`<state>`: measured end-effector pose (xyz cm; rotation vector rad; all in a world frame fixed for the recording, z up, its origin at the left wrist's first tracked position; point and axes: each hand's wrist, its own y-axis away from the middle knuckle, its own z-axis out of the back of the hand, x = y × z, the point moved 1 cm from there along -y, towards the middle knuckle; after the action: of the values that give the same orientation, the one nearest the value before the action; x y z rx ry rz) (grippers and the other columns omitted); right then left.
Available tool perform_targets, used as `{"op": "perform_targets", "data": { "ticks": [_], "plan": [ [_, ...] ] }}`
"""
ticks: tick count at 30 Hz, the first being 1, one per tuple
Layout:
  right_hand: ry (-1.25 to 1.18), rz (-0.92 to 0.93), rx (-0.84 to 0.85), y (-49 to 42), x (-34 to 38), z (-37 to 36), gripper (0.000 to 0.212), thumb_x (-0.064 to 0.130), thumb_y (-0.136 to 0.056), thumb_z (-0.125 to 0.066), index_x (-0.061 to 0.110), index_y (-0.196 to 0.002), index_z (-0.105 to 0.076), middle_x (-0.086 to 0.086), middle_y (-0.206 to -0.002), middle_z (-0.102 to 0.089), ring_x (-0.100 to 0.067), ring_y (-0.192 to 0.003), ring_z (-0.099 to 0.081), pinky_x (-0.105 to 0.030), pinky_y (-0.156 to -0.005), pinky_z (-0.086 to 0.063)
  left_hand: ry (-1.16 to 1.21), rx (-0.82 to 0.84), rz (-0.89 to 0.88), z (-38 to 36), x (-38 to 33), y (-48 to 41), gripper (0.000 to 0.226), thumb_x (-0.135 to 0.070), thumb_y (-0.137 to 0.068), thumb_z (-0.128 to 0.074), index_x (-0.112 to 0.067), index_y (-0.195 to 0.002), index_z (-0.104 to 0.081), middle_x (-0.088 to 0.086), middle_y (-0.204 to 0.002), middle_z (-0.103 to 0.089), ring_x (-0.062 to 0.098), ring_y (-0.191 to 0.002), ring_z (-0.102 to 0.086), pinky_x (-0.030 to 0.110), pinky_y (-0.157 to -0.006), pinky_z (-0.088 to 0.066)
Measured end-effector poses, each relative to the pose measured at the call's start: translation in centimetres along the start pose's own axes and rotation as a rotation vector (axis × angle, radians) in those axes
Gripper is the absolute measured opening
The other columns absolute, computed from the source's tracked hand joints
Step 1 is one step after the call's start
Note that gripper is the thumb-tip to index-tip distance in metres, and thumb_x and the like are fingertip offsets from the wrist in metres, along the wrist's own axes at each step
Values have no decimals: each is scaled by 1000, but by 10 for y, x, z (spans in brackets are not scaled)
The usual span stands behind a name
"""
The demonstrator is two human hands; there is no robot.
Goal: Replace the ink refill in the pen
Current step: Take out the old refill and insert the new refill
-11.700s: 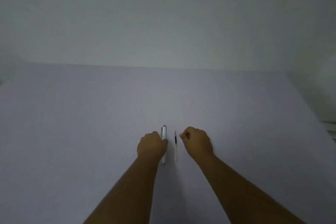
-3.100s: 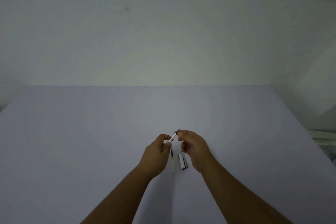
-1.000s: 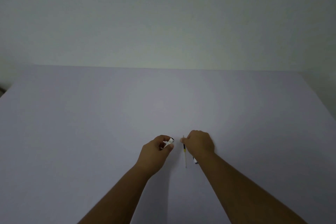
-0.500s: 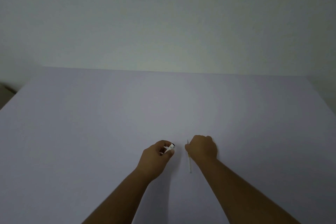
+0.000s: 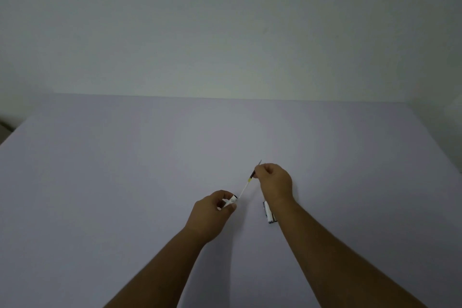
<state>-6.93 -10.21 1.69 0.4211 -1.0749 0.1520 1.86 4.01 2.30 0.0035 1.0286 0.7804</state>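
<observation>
My left hand (image 5: 211, 212) is closed around a short white pen barrel (image 5: 231, 201), whose open end points up and to the right. My right hand (image 5: 273, 182) pinches a thin ink refill (image 5: 246, 186) near its dark tip end; the refill slants down-left, and its pale tail end meets the mouth of the barrel. Another white pen part (image 5: 268, 211) lies on the table just below my right wrist, partly hidden by my forearm.
A wide pale lilac table (image 5: 125, 182) fills the lower view and ends at a plain wall behind. The table's left and right edges show at the frame sides.
My right hand has lifted the refill off the table and turned it toward the barrel in my left hand. The pen part by my right wrist has come into view.
</observation>
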Motion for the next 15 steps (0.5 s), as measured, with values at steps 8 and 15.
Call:
{"op": "perform_targets", "data": {
  "ticks": [8, 15],
  "plan": [
    [-150, -4, -106, 11, 2, 22, 23, 22, -88, -55, 3, -84, -68, 0, -60, -53, -12, -52, -43, -26, -53, -39, -30, -5, -15, -10, -9, 5, 17, -34, -89, -58, -29, -103, -65, -7, -83, -58, 5, -67, -51, 17, -55, -40],
    [-180, 11, -22, 27, -3, 37, 23, 21, -91, -54, 3, -89, -69, -9, -80, -63, -13, -58, -47, -9, -40, -41, -14, -3, -25, -20, -18, 12, 16, -33, -90, -58, -28, -103, -64, -11, -78, -55, 6, -64, -51, 16, -53, -39]
  ]
}}
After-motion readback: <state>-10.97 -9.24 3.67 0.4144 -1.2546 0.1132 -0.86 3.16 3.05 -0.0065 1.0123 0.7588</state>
